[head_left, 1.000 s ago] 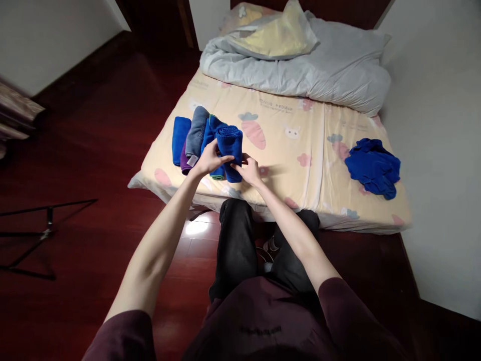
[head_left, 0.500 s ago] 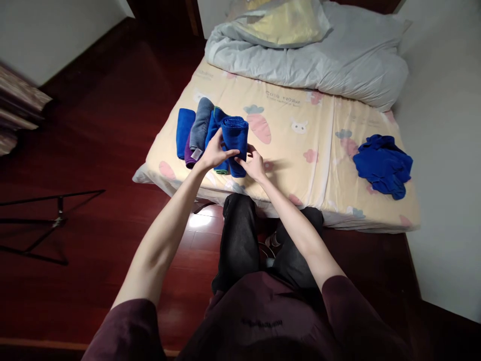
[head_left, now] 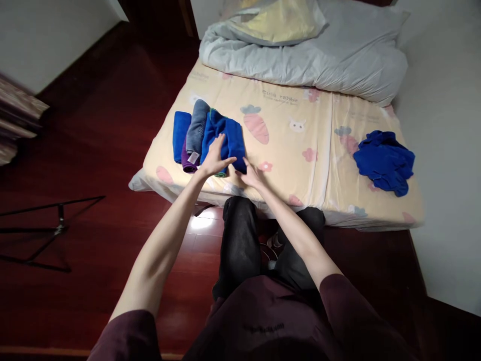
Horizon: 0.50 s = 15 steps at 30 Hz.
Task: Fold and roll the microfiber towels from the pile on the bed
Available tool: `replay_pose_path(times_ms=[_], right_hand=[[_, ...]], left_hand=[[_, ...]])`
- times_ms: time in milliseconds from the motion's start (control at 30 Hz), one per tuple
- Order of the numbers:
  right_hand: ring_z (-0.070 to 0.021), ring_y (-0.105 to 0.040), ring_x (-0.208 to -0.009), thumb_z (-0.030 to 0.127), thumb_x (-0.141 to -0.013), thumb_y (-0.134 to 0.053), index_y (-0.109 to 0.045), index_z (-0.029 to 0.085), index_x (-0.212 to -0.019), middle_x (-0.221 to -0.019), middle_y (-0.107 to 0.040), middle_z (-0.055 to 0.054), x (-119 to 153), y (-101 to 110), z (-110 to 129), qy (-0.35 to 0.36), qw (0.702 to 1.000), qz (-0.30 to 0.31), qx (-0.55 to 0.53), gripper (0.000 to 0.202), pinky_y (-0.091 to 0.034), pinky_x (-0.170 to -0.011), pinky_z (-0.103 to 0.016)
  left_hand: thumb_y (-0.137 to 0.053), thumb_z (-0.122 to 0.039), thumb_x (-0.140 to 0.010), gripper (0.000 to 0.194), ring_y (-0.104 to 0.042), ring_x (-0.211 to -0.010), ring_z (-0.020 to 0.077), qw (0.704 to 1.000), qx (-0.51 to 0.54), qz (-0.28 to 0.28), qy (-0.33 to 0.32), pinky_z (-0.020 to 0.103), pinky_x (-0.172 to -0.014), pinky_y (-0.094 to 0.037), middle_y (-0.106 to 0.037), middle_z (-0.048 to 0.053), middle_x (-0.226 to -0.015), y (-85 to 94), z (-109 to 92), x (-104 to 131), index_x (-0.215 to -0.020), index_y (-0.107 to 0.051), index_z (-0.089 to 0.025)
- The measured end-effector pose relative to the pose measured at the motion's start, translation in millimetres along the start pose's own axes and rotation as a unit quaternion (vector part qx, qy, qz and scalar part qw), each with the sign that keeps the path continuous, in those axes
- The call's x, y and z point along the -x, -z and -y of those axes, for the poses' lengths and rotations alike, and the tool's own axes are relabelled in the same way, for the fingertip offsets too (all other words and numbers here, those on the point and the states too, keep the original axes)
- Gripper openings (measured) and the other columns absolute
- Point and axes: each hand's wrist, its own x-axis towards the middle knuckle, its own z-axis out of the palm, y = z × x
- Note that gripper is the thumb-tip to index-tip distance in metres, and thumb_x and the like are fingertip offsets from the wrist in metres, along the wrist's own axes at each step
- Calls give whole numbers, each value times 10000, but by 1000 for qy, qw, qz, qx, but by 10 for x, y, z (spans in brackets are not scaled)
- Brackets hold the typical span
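Note:
A rolled blue towel lies on the bed at the right end of a row of towels. My left hand is over its left side and the neighbouring green-edged blue towel, fingers stretched and thumb apart. At the roll's near right corner, my right hand touches it with its fingers apart. Further left lie a grey towel with a white label, a purple towel partly under it, and another blue towel. A crumpled blue cloth sits at the bed's right side.
The bed has a patterned yellow sheet. A grey quilt is bunched at the back under a yellow item in clear plastic. Black stand legs rest on the floor at left; a wall borders the right.
The rolled blue towel was held upright between both hands; now it lies down beside the green-edged one. My hands have loosened from it and their fingers have spread.

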Motion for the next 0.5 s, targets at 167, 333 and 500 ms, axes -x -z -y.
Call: replay_pose_path(times_ms=[167, 333, 500], right_hand=[[-399, -415, -1575, 310, -886, -776, -631, 208, -1461, -1637, -523, -154, 62, -360, 48, -27, 999, 17, 40, 602, -338, -1309, -622], [-284, -252, -1665, 371, -943, -687, -684, 320, -1418, -1641, -540, 40, 135, -565, 211, 15, 992, 66, 108, 478, -242, -1380, -432], [-150, -497, -1538, 368, -943, -698, -674, 469, -1398, -1615, -531, 197, 465, -90, -40, 50, 989, 125, 56, 466, -404, -1298, -318]], left_hand=[[-731, -586, -847, 816, -172, -1647, 488, 993, -98, 70, 15, 727, -1304, -137, -332, 227, -1738, -363, 93, -169, -1526, -585, -158], [-676, -424, -872, 526, -120, -1655, 502, 981, -151, 108, 47, 834, -1245, 3, -383, 165, -1727, -775, 23, -357, -1354, -726, -218], [-486, -362, -971, 554, -48, -1674, 443, 968, -224, 92, 62, 835, -1226, 96, -309, 118, -1771, -955, 58, -337, -1461, -638, -153]])
